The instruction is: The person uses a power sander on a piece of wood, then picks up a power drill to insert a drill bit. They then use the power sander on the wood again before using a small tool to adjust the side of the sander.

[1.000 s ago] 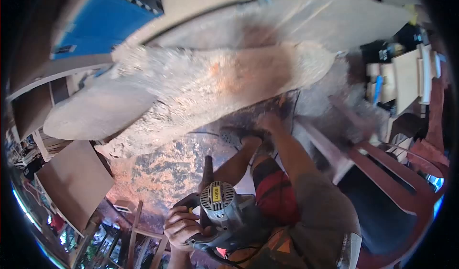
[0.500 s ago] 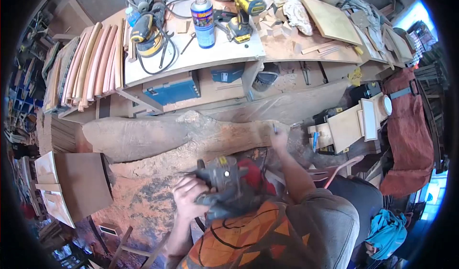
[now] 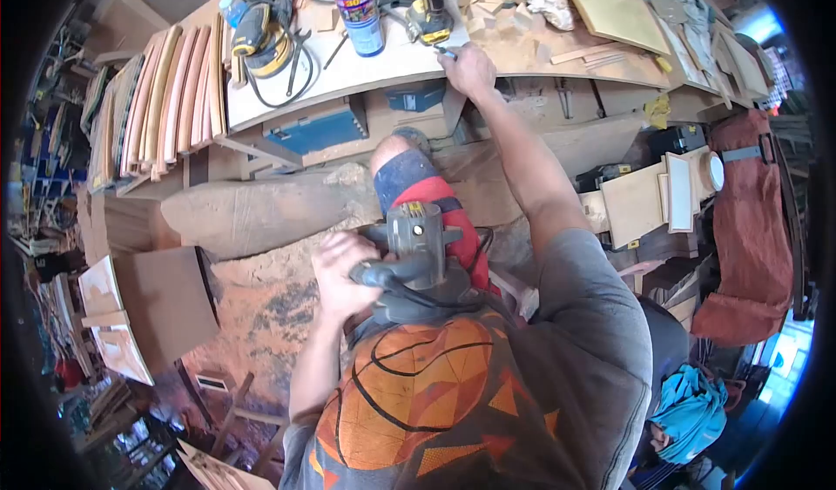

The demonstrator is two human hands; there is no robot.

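My left hand (image 3: pixel 344 274) is closed on the handle of a dark grey power tool (image 3: pixel 416 250), which is held upright against my torso. Stretched forward over the front edge of the white workbench (image 3: pixel 392 72), my right hand (image 3: pixel 470 70) pinches a small blue pen-like item (image 3: pixel 445 52). Just beyond that hand lies a yellow and black cordless drill (image 3: pixel 431 20). A blue spray can (image 3: pixel 359 15) stands to the left of the drill.
Curved wood strips (image 3: pixel 165 98) lie at the left. A long wooden slab (image 3: pixel 270 216) crosses below the bench. Wood offcuts (image 3: pixel 492 11) and a sander (image 3: pixel 261 46) are on the bench. A brown box (image 3: pixel 165 303) stands lower left, and sawdust covers the ground.
My right hand has moved from the wooden slab up to the bench edge with the blue item. The power tool is more upright in my left hand, and my knee now shows over the slab.
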